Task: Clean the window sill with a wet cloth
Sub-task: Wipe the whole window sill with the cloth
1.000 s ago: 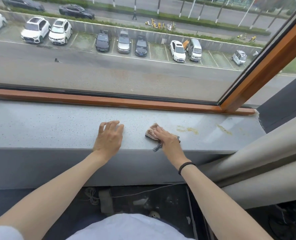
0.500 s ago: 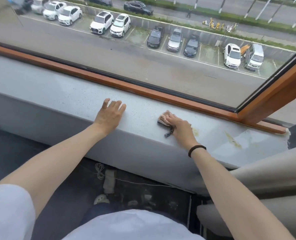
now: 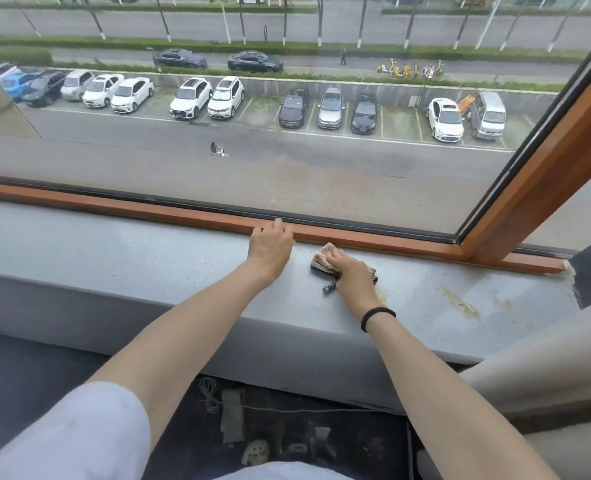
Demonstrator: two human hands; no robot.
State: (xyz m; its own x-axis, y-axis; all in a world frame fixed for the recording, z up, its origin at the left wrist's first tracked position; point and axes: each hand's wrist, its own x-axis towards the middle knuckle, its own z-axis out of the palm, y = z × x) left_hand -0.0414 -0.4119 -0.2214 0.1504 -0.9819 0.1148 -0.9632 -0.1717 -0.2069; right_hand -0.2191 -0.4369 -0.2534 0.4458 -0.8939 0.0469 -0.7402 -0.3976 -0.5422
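At the window, you lean in over the long grey speckled stone window sill (image 3: 114, 244) with both arms stretched out, and the wiping step is in hand. Your right hand (image 3: 351, 271), with a thin black band (image 3: 377, 317) at the wrist, curls over a bunched pink-brown cloth with a dark mesh edge (image 3: 326, 257). It presses the cloth down on the sill, close to the orange-brown wooden window frame (image 3: 183, 211) at the back. Your left hand (image 3: 270, 249) lies released and flat just beside it, palm on the stone and fingertips touching the frame. It holds nothing and appears to brace you.

The job looks only partly done. 1 small yellowish smear (image 3: 383, 295) shows beside your right wrist. A longer yellow-brown streak (image 3: 460, 303) lies further right, towards the corner where the beige curtain (image 3: 546, 358) hangs.

Your next move probably calls for drawing the cloth rightwards over those marks with firm downward pressure. Expect more than 1 pass, since they look dried on. You will likely need to shift your weight or your bracing hand to reach the far corner. Whether the cloth is damp enough cannot be told from here.
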